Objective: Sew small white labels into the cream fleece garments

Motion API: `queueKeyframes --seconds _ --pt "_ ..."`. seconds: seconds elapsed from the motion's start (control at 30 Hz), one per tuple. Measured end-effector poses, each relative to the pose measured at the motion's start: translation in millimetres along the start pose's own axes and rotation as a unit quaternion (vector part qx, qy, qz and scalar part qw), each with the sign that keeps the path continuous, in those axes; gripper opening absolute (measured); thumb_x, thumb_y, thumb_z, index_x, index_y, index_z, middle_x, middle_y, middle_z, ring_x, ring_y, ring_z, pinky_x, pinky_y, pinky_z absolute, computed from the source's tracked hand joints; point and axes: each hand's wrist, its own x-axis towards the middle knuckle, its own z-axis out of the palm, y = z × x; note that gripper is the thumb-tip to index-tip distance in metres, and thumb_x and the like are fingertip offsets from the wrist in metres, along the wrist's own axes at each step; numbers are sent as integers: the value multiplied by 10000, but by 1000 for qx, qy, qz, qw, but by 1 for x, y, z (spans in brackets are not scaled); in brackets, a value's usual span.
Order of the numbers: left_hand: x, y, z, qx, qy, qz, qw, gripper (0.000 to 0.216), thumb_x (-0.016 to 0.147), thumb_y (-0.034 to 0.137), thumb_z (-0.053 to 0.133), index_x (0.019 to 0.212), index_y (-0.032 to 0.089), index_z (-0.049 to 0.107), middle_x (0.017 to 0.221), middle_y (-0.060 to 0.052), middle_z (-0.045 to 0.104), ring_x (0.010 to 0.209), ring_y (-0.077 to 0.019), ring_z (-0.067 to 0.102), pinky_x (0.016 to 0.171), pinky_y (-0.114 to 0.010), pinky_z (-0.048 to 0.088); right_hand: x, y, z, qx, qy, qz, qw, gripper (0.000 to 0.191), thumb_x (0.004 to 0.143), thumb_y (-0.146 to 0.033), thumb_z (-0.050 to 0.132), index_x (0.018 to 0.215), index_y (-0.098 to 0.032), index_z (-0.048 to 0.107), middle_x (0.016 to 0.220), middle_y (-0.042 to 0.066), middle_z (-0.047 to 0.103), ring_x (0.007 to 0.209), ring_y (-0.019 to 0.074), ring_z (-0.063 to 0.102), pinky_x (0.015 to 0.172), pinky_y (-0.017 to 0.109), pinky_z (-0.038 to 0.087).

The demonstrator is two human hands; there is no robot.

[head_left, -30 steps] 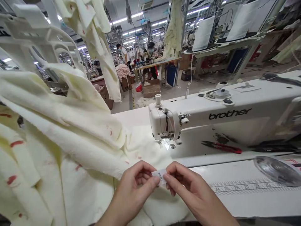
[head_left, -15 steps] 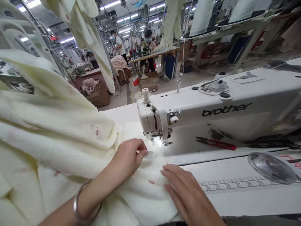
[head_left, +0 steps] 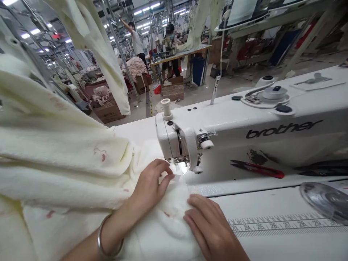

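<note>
Pale yellow fleecy fabric [head_left: 62, 145] with small pinkish-red prints covers the left of the table and runs up to the needle area of a white sewing machine [head_left: 174, 137]. My left hand [head_left: 153, 181], a silver bangle on its wrist, pinches a small white label [head_left: 176, 178] between thumb and forefinger, just in front of the presser foot. On the fabric's right edge, my right hand [head_left: 208, 224] lies with fingers stretched out. The needle itself is hard to make out in the bright lamp light.
Red-handled thread snips [head_left: 257, 169] and black scissors [head_left: 323, 168] lie behind on the machine bed. A clear round dish [head_left: 324, 201] stands at right beside a printed ruler [head_left: 274, 225]. Fabric hangs at upper left; people work farther back.
My view has shifted slightly, so the machine's arm appears farther right. Both hands keep nearly the same place at the fabric. A person in the background now has an arm raised.
</note>
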Motion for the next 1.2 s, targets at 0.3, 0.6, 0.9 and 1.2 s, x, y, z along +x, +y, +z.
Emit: queueKeyframes --seconds 0.3,0.6,0.9,1.2 --pt "4 -2 33 -168 -63 -240 954 134 766 278 570 707 158 580 563 29 551 483 -99 527 512 -209 381 6 10 8 -102 30 20 994 267 943 -197 397 1151 -84 521 1060 165 535 1010 256 528 820 394 470" --pt "1 0 38 -109 -35 -233 966 120 762 264 555 699 170 595 562 31 561 528 -112 523 571 -230 396 4 9 8 -101 2 11 995 308 914 -147 447 1175 -34 564 1105 197 495 1049 304 499 807 442 475" --pt "2 -1 37 -97 -43 -230 967 94 766 235 546 715 170 590 567 33 567 528 -113 537 562 -225 401 2 7 8 -111 -1 14 994 307 919 -142 445 1184 -44 566 1112 190 494 1059 305 489 816 436 458" --pt "1 0 37 -75 -45 -213 973 100 798 235 549 753 158 595 645 4 604 586 -134 574 583 -248 445 4 8 10 -118 9 17 993 296 911 -121 466 1177 -43 570 1120 188 510 1065 310 497 826 436 452"
